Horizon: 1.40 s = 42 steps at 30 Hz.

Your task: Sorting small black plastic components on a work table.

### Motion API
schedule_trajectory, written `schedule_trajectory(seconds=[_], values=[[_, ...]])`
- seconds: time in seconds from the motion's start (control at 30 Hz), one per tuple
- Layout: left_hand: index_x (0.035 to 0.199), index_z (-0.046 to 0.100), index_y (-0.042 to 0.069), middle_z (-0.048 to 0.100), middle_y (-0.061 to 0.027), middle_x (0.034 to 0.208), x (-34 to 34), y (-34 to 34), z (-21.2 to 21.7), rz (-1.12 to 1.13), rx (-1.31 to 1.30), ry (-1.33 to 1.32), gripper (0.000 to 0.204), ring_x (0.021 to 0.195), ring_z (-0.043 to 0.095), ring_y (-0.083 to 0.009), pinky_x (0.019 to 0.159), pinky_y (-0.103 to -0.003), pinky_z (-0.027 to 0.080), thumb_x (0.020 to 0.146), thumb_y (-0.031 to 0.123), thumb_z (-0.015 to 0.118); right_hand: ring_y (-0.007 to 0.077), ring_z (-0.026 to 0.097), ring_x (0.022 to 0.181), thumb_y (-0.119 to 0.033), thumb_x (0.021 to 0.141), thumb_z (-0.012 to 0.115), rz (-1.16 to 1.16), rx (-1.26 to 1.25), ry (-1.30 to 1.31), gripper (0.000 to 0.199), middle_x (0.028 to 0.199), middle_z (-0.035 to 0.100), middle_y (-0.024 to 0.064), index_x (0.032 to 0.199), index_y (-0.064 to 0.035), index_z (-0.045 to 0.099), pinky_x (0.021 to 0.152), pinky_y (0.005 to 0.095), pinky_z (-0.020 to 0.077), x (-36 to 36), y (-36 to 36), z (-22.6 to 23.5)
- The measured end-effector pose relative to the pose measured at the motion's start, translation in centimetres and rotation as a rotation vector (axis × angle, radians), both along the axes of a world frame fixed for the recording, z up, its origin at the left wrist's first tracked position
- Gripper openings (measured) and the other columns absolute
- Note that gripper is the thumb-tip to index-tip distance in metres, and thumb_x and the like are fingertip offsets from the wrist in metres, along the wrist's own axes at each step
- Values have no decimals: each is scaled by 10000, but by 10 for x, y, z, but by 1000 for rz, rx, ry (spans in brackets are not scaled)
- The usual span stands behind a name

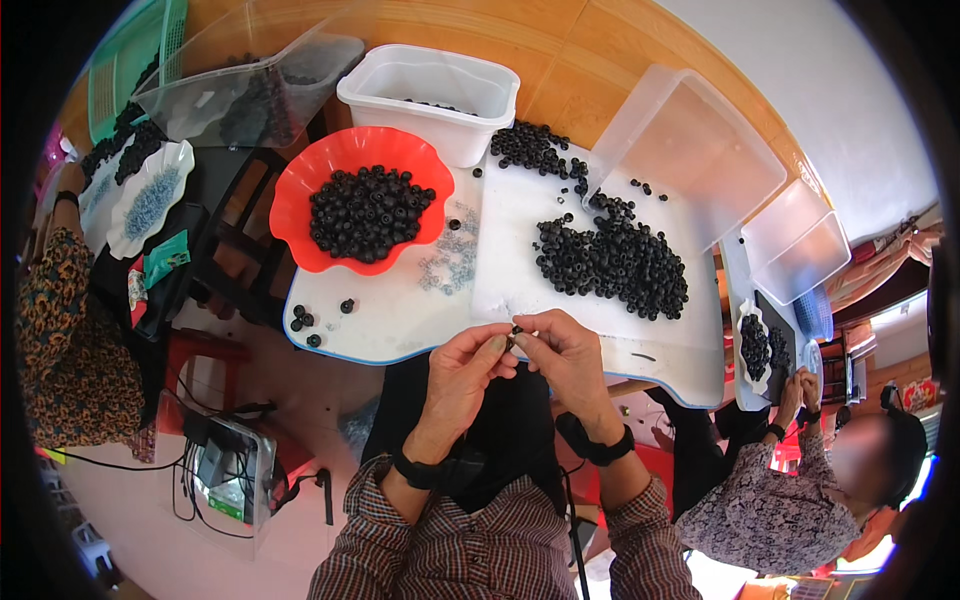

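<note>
Just off the table's front edge, my left hand [466, 368] and my right hand [562, 362] meet, with thumbs and fingertips pinched. Between them is a small black round part [516, 331], partly hidden by the fingers. Many similar black parts, some showing a hole, fill a red scalloped bowl [290, 215] at the left. A large loose pile of black parts [610, 262] lies ahead to the right, with another pile [530, 147] farther back. Small clear ring-like pieces [450, 262] are scattered beside the bowl, and a few loose black parts [303, 318] sit near the left edge.
A white tub [430, 85] stands behind the bowl, and a clear plastic bin [690, 150] at the back right. Co-workers sit on both sides: a patterned sleeve [62, 270] at left, a person [780, 490] at right. Cables [190, 470] hang low on the left.
</note>
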<state>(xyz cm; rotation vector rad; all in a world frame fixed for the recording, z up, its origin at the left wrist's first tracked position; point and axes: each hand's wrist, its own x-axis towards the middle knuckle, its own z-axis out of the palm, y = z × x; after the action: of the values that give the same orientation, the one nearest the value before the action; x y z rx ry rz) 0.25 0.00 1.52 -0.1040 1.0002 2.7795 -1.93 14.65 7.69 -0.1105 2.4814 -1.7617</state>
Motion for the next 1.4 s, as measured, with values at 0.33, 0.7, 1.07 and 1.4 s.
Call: schedule_trajectory(seconds=[0.33,0.7,1.07,1.4], values=[[1153,634,-30,675,-97,952,2,0,0,-12,-3,19,208,801,642,-143,718,-258,535,981,67,567,61,580,682,2,916,623,23,-148,59,198,946,638,45,1102,-14,691,584,189,486,10,1,-9],[1134,647,-30,682,-83,947,2,-2,2,-8,33,24,200,790,651,-120,705,-246,554,979,75,576,53,572,692,-42,920,647,-8,-152,-24,131,830,644,18,1045,-3,651,613,198,493,12,-1,-8],[1164,624,-28,676,-92,979,1,-4,-3,-51,279,2,223,818,661,-139,740,-271,564,986,94,567,60,583,732,1,901,656,-5,-247,90,127,937,598,15,1026,-10,678,633,193,487,19,-8,-3],[1153,629,-26,677,-88,973,4,-2,0,-18,234,-6,212,805,655,-133,740,-260,560,977,82,580,73,596,746,27,895,650,5,-202,122,140,949,597,21,1026,0,692,653,199,501,19,-8,-4]])
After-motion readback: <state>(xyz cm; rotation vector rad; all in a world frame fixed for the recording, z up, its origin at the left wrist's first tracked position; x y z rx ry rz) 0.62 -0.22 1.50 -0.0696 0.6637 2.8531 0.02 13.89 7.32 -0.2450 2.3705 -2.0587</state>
